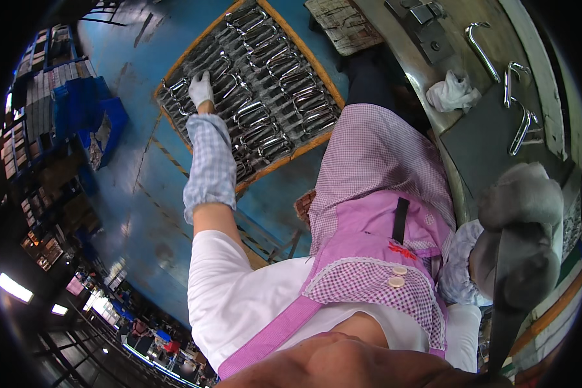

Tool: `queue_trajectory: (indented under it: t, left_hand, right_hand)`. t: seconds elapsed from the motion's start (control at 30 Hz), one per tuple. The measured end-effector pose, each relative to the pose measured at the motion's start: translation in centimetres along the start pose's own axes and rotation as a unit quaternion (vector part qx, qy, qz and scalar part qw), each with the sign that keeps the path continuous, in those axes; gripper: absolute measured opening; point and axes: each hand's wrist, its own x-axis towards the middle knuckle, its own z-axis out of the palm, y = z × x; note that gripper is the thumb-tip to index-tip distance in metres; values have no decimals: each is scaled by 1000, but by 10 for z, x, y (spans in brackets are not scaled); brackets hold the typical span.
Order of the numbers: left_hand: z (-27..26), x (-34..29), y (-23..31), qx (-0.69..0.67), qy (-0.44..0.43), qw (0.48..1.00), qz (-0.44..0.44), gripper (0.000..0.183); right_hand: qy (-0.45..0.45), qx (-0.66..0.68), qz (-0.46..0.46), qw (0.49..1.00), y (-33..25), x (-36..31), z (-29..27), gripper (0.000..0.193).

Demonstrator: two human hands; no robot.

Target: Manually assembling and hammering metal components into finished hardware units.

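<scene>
My left hand, in a white glove, reaches out over a wood-edged tray lined with grey material. Its fingers are drawn together on a bent chrome tube near the tray's left corner; the fingertips are partly hidden. Rows of similar shiny bent tubes lie across the tray. On the right, a checked sleeve covers my right forearm. A blurred dark grey shape close to the camera hides my right hand, so its fingers do not show.
A metal workbench runs along the right, bearing several bent chrome tubes, a crumpled white cloth and a metal fixture. A worn wooden seat stands beside it. Blue bins stand at the left on the blue floor.
</scene>
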Motion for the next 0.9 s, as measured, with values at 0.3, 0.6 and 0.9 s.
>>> queue_trajectory:
  t: [0.3, 0.6, 0.9]
  left_hand:
    - [-45, -129, 119, -222, 20, 975, -1, 31]
    - [-37, -232, 331, -361, -128, 903, 193, 21]
    - [45, -298, 525, -82, -138, 823, 546, 22]
  right_hand:
    - [48, -4, 22, 999, -31, -51, -38, 54]
    - [175, 169, 16, 970, -66, -110, -79, 64]
    - [101, -1, 25, 995, -77, -165, -177, 62]
